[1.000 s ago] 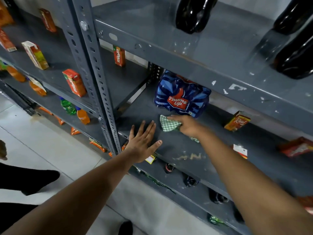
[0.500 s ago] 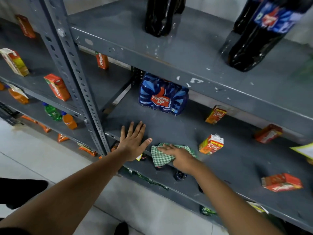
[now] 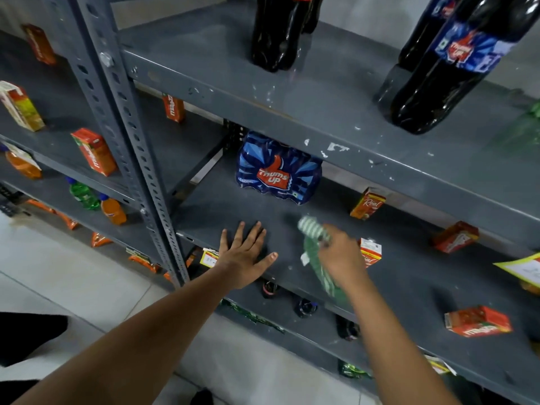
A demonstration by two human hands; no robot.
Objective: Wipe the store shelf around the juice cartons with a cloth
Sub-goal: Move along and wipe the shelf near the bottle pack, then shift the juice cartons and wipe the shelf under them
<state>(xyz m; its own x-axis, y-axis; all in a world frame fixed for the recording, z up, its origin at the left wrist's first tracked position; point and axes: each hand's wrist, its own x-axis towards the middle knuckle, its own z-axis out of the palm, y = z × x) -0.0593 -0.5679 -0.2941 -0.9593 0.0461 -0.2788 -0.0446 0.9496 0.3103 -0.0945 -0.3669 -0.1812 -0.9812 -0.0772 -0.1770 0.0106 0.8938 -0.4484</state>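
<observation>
My right hand [image 3: 340,255] grips a green-and-white checked cloth [image 3: 317,258], blurred with motion, lifted just off the grey middle shelf [image 3: 409,285]. My left hand [image 3: 244,254] lies flat, fingers spread, on the shelf's front left part. A small Real juice carton [image 3: 370,252] stands right behind my right hand. Another Real carton [image 3: 367,203] stands further back. Red Maaza cartons lie on their sides at the right [image 3: 455,237] and front right [image 3: 477,320].
A blue Thums Up multipack [image 3: 277,171] stands at the back left of the shelf. Dark cola bottles [image 3: 277,33] stand on the shelf above. A perforated upright post [image 3: 137,159] borders the left. More cartons and bottles fill the left rack. A yellow-edged tag [image 3: 523,268] sits far right.
My right hand swept the cloth from near the multipack toward the front edge, then lifted it up beside the small carton. My left hand stayed flat. The view shifted right.
</observation>
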